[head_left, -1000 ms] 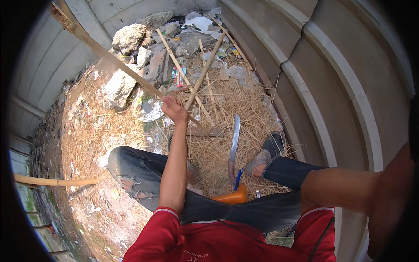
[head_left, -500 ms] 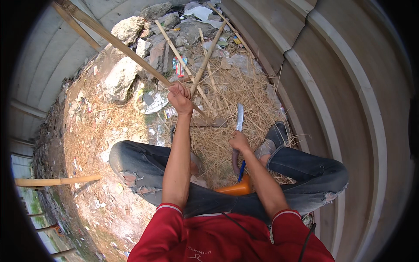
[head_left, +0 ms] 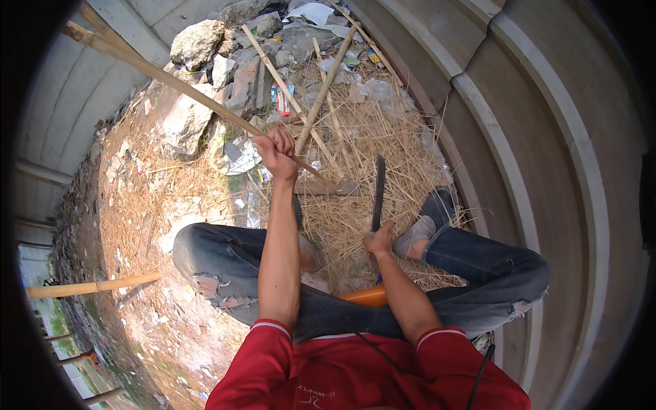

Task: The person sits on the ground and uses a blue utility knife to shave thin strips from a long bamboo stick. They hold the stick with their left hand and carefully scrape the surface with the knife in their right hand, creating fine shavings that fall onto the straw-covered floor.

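Observation:
My left hand (head_left: 275, 156) is closed round a long bamboo pole (head_left: 195, 94), which slants from the upper left down toward the ground in front of me. Its lower end meets a flat block of wood (head_left: 326, 187); whether it rests on it or just above, I cannot tell. In my right hand (head_left: 380, 239) is a machete (head_left: 379, 195), gripped by its handle, the dark blade pointing away from me. The blade stands to the right of the pole's lower end, apart from it. My right hand and forearm hide most of the handle.
Several cut bamboo poles (head_left: 326, 83) lie crossed ahead on straw (head_left: 383, 140). Rocks (head_left: 188, 123) and litter sit at the far left. A corrugated metal wall (head_left: 547, 164) curves along the right. An orange object (head_left: 365, 296) shows between my bent legs. Another bamboo pole (head_left: 92, 285) juts in at left.
The machete blade has turned from its bright face to a dark one, and my right hand has shifted slightly nearer me and rightward. The pole's upper end has dropped a little toward the left.

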Tool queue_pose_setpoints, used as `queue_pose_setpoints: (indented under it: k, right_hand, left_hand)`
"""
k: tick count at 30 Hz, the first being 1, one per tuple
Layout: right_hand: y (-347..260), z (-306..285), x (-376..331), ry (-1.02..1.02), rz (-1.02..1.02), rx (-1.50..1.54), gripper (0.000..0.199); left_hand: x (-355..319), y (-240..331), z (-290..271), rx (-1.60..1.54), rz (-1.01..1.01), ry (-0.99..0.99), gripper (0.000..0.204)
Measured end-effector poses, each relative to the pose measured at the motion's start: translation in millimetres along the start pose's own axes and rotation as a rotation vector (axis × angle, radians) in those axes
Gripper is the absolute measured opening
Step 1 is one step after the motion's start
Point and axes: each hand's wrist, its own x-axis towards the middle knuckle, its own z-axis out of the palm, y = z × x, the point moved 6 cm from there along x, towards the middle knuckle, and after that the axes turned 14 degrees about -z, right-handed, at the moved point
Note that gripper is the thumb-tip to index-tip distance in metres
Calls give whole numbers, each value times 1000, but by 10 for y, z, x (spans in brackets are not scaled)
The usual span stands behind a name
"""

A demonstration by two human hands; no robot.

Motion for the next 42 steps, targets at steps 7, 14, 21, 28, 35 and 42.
queue_pose_setpoints:
  k: [7,14,21,28,35,42]
  right_hand:
    - [-214,-328,307,0,15,334,69]
    - [-673,-892,-24,21,-269,280,72]
    - [-1266,-1131,-606,96,-370,900,44]
    - [-1784,-1278,-652,44,-508,922,56]
    - [-935,-163,-571,80,-495,275,56]
    - [-1794,-993,-557,54,-464,756,58]
  left_hand:
    - [-71,-35,270,-37,39,-44,70]
    - [-116,-29,390,-15,80,-46,68]
    - [-136,-60,499,-6,69,-35,69]
    - [-225,-55,439,-75,136,53,66]
    - [-217,20,450,-77,179,93,67]
    - [-194,22,230,-57,178,128,63]
